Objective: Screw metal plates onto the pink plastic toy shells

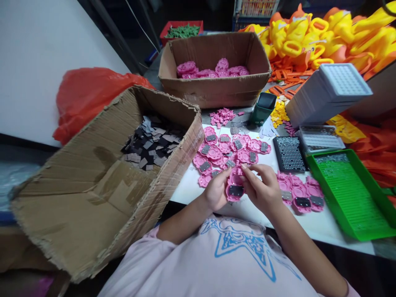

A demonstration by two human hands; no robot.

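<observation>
Between both hands, just over the table's front edge, is a pink plastic casing (235,177) with a black rectangular piece (236,190) set in its lower part. My left hand (216,190) is closed on its left side. On the other side, the fingers of my right hand (261,183) pinch its upper right edge; anything small between those fingertips is hidden. Beyond the hands lies a cluster of similar pink casings (214,153), many with grey rectangles in them. To the right of my right hand, more pink casings (299,191) sit in rows.
At left a large cardboard box (120,198) holds dark and grey rectangles. Another cardboard box (213,91) with pink casings stands behind. On the right are a green tray (349,185), a black perforated block (290,153), stacked white trays (324,95) and yellow plastic parts (297,35).
</observation>
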